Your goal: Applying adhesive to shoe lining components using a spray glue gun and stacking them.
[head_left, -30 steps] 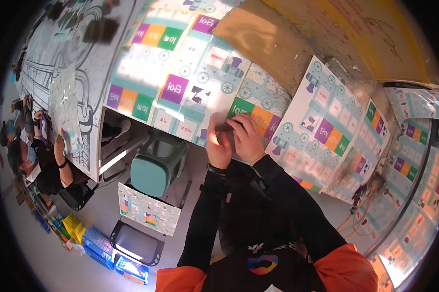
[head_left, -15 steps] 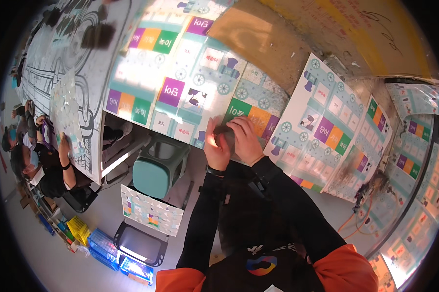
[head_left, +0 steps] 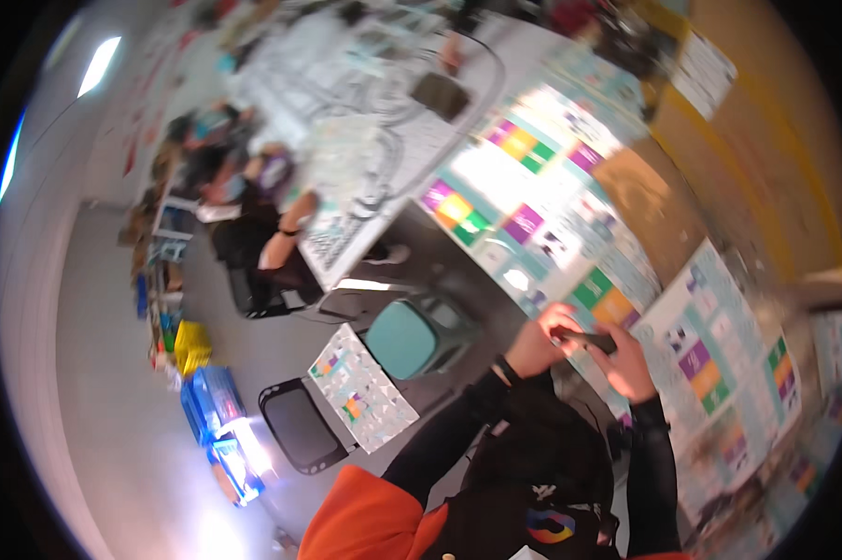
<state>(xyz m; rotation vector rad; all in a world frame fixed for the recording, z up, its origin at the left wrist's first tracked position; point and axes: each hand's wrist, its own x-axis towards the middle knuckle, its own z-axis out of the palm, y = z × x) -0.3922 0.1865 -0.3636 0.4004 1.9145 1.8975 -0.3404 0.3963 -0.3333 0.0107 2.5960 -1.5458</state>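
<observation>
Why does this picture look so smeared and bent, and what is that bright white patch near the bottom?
Head view: motion blur smears the colourful printed sheets; fisheye bends the white table's edge; glare whitens the grey floor beside the blue crates; both hands stay fairly sharp.

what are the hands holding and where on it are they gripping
A small dark flat object, too blurred to identify, is held between both hands: the left hand at its left end, the right hand at its right end.

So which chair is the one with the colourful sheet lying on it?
Start at the long table covered in printed sheets, then look down to the floor beside its edge. Two chairs stand there: a teal one and a black one. The patterned sheet lies propped between them, its lower end over the black chair.
</observation>
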